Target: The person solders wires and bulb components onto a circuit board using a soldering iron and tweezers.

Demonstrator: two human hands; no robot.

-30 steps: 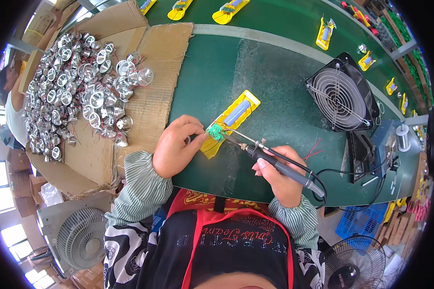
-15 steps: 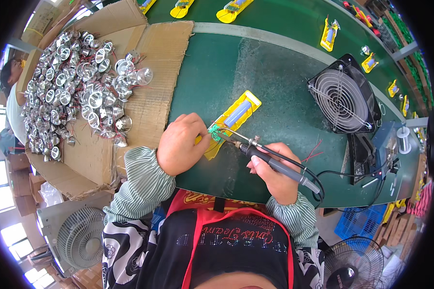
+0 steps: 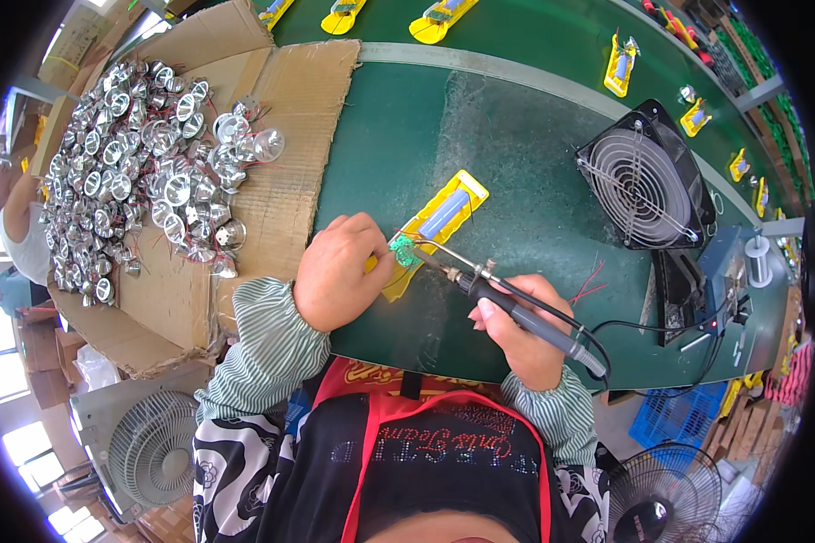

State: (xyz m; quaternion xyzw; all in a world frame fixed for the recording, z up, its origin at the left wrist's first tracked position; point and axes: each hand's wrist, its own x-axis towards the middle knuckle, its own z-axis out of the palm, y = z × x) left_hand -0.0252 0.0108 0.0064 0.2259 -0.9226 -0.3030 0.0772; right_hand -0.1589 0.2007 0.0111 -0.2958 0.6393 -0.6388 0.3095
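A yellow plastic housing [image 3: 466, 210] lies slantwise on the green bench, with a blue cylindrical battery [image 3: 445, 214] in its upper part. At its lower part sits a small green circuit board [image 3: 404, 251]. My left hand [image 3: 342, 273] is closed in a pinch at the board's left edge; what its fingertips hold is hidden. In my right hand [image 3: 527, 333] is a grey-and-black soldering iron [image 3: 516, 312], held like a pen. A thin metal tube runs along the iron. Its tip points at the board, close to my left fingertips.
To the left, a cardboard box [image 3: 330, 118] holds many silvery lamp reflectors [image 3: 122, 172] with red wires. A square black fan [image 3: 643, 185] stands at right, near a solder spool [image 3: 758, 262] and a blue box [image 3: 723, 253]. More yellow housings [image 3: 442, 20] lie beyond the bench's rail.
The soldering iron and my right hand have shifted slightly down and right. My left hand stays in place at the board. At far left, another person has moved.
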